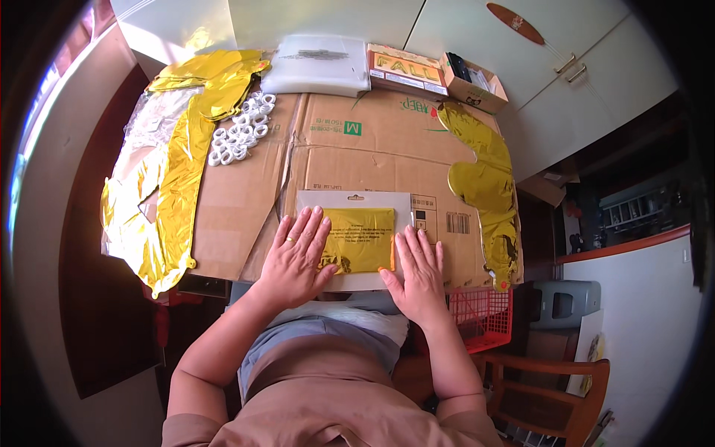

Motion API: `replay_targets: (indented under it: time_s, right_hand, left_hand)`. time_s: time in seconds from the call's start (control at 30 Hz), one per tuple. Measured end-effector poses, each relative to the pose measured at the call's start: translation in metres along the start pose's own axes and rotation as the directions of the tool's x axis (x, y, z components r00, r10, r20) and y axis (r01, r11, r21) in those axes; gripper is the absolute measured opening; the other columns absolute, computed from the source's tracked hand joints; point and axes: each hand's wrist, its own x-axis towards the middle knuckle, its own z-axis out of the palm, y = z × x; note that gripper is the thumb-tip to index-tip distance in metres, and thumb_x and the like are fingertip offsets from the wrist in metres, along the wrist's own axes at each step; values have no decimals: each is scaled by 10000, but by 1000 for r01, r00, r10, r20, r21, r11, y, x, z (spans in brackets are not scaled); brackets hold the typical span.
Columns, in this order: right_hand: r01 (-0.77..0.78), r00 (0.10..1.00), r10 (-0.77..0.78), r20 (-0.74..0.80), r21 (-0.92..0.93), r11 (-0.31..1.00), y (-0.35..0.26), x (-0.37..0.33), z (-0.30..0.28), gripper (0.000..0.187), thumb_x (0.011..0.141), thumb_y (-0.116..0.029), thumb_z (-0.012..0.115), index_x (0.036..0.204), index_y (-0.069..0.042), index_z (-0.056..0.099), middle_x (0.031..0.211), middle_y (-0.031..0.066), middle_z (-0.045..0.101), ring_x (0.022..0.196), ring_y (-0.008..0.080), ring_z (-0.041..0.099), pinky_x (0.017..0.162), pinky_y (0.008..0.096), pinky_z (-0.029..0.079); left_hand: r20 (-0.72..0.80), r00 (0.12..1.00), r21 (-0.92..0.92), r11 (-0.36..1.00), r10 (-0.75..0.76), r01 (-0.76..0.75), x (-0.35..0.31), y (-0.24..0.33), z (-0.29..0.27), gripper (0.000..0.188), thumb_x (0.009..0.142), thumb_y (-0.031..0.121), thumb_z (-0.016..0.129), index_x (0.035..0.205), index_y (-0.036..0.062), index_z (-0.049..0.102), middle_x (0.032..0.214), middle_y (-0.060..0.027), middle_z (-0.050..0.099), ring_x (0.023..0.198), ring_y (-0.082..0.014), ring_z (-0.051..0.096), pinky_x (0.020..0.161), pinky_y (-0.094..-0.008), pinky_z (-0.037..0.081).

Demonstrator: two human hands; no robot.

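A clear plastic hang-hole package (356,197) lies flat at the near edge of the cardboard, with a folded gold foil balloon (361,223) inside it. My left hand (298,249) rests flat over its left side, fingers stretched out and a ring on one finger. On the opposite side, my right hand (418,272) lies with fingers extended along the package's right edge. A bit of orange (392,257) shows beside my right thumb. Neither hand grips anything; both press down with open fingers.
Flattened cardboard (342,160) covers the table. Gold foil balloons (190,156) lie left, another gold balloon (484,175) right. White ribbon coils (242,130), a stack of clear bags (316,67), a printed box (407,71) and an open carton (477,86) sit farther back. A red basket (480,316) stands below.
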Motion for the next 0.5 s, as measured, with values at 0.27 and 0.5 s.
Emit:
replay_targets:
  time_s: [0.27,0.5]
  right_hand:
    - [144,949,-75,-305,211,967,3,39,-6,439,893,-178,674,1281,6,585,1313,202,583,1174,367,572,1024,474,434]
    - [93,961,-74,-267,59,994,-8,47,14,419,851,-201,727,1199,11,624,1223,215,622,1099,377,588,976,456,476]
  left_hand:
    - [-337,939,-269,963,-72,-23,-13,-8,-2,592,865,259,694,1369,35,480,1387,-190,496,1333,-353,458,1153,-544,262]
    - [-322,935,-217,973,-148,79,-21,0,3,550,839,240,713,1322,65,516,1372,-143,548,1342,-346,466,1160,-547,250]
